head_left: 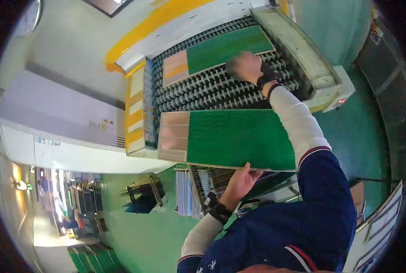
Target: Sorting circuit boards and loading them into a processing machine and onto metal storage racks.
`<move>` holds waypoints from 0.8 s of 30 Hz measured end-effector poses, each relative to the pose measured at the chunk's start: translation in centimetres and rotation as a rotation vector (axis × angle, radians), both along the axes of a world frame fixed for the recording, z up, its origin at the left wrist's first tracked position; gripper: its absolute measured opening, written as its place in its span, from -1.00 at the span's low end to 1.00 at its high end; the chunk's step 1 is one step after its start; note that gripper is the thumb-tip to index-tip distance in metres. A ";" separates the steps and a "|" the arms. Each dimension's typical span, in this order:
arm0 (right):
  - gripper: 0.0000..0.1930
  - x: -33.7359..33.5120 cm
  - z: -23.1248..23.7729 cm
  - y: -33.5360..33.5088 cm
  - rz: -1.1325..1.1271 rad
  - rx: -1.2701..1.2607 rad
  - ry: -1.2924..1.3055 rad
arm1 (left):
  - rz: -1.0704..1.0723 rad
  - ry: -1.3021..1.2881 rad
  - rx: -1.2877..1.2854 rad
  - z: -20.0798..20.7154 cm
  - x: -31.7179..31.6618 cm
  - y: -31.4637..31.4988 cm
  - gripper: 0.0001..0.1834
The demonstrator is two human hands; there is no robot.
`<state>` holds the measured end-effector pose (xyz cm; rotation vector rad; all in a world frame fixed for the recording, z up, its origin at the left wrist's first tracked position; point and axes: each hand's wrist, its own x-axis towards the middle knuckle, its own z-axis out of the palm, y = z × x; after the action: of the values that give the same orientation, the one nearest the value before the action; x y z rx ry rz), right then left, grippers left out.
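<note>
Your left hand, lower centre of the frame, grips the lower long edge of a flat, rectangular green-and-copper panel. The thumb lies at that edge; the other fingers sit along and below it, partly hidden by the panel. The panel occupies the centre of the frame, its copper-coloured end to the left, its right end overlapped by your white-sleeved right forearm. Your right hand, upper centre, is over the black roller bed with pale discs, at the lower edge of a second flat green-and-copper board. Its fingers are blurred; you cannot tell whether they are open or closed, or touch that board, which lies slantwise across the rollers.
</note>
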<state>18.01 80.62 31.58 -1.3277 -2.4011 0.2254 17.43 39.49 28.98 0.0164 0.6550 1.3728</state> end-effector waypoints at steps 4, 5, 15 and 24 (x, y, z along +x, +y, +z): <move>-0.47 -1.3 -0.1 1.7 -0.035 -0.001 0.016 | -0.121 0.010 0.000 0.2 -1.0 1.8 -0.72; -0.47 -1.7 0.0 2.2 -0.036 -0.006 -0.005 | -0.158 0.006 -0.018 -0.2 -1.1 2.2 -0.73; -0.43 -5.3 -0.2 4.4 0.005 0.007 -0.050 | -0.238 0.013 0.038 -1.1 -1.8 5.8 -0.63; -0.42 -6.0 2.6 0.2 0.133 0.072 -0.068 | -0.192 0.128 0.021 1.3 -1.7 10.1 -0.63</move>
<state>12.04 80.84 34.20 -1.1630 -2.5322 0.1307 15.76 49.57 30.30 0.1808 0.7266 1.1997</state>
